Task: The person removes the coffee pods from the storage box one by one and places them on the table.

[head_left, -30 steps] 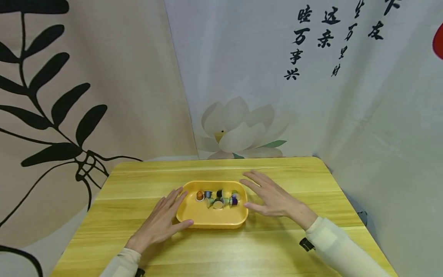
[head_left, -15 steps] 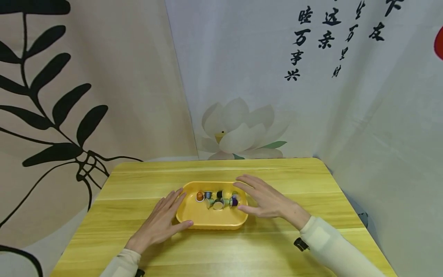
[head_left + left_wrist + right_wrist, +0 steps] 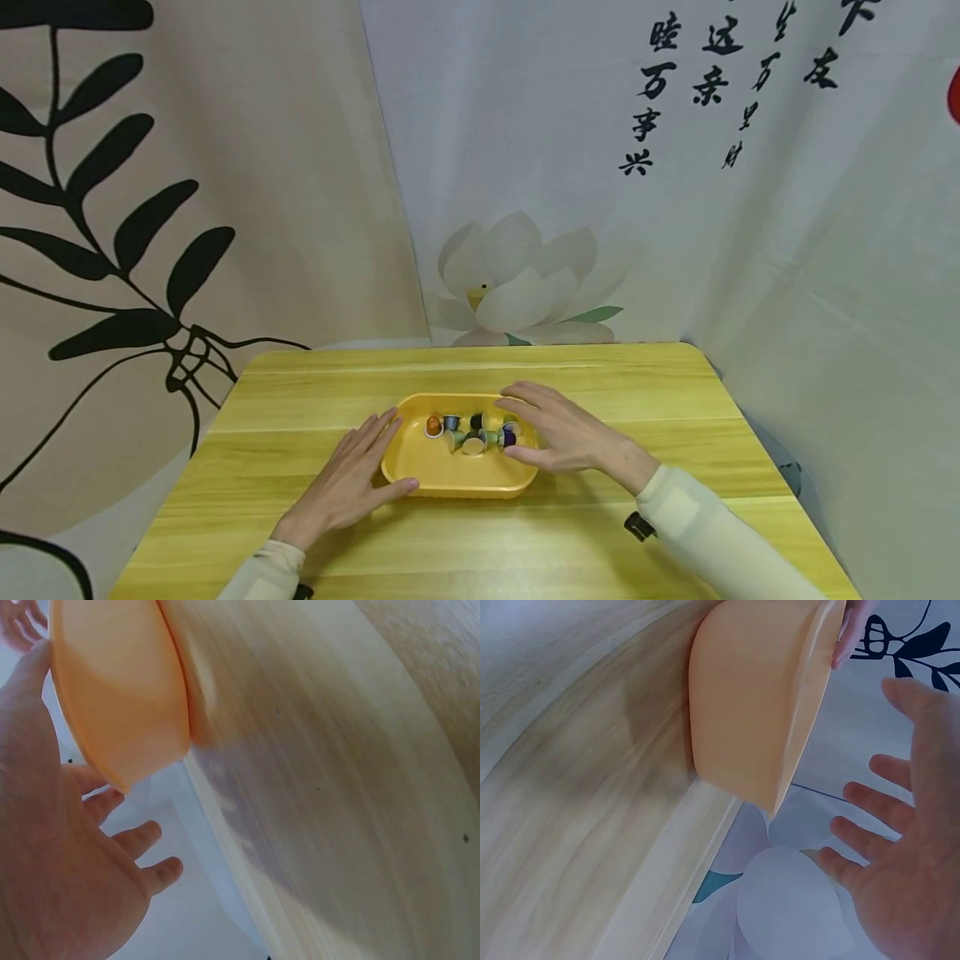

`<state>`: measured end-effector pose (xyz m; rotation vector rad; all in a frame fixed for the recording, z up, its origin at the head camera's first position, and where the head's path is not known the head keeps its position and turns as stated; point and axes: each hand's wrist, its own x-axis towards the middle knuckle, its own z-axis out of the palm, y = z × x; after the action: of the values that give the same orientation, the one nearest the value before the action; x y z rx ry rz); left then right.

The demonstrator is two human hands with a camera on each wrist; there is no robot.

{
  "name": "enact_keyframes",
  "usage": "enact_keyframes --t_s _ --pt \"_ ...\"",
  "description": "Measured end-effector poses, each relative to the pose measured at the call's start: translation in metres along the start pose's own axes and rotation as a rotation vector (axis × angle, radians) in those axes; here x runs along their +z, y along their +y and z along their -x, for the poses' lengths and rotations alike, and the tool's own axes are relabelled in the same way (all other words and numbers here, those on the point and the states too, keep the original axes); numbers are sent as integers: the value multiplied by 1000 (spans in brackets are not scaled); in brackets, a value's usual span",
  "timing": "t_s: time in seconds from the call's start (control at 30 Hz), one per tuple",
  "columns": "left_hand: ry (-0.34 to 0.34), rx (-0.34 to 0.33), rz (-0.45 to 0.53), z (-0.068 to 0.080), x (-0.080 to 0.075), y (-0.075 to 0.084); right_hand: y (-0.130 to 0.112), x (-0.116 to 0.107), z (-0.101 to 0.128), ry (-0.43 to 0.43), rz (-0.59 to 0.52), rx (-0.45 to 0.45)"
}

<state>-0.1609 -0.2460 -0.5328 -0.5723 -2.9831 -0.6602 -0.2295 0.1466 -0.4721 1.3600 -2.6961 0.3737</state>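
A shallow yellow tray [image 3: 442,475] sits mid-table and holds several small coffee capsules, among them an orange one [image 3: 432,426] and a purple one [image 3: 507,437]. My left hand [image 3: 360,471] lies flat at the tray's left end, fingers straight, thumb against the front-left corner. My right hand [image 3: 551,429] reaches over the tray's right rim with its fingers spread and slightly bent, thumb near the purple capsule; it holds nothing. The left wrist view shows my left hand [image 3: 60,855] beside the tray [image 3: 120,682]. In the right wrist view my right hand [image 3: 907,847] is open just off the tray [image 3: 757,697].
The wooden table [image 3: 525,542] has rounded corners and bare wood around the tray. Printed fabric backdrops [image 3: 225,208] hang close behind and to the right of it. Cream sleeves cover both forearms, each with a dark wrist strap [image 3: 634,526].
My right hand has slid left from beside the tray to over its right rim, thumb now by the purple capsule. The left hand and the tray have stayed put.
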Motion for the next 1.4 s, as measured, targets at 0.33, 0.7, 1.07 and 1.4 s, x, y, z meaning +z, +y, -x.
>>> enact_keyframes --t_s 0.33,0.7,1.07,1.4 --pt "13 9 12 1 3 -3 0 4 -12 -5 14 -39" --pt "10 7 5 1 5 -4 -2 10 -22 -98 -76 20" --pt "9 -3 10 2 4 -2 -3 16 -31 -215 -105 69" --pt "13 -3 10 2 5 -3 -2 19 -44 -262 -123 30"
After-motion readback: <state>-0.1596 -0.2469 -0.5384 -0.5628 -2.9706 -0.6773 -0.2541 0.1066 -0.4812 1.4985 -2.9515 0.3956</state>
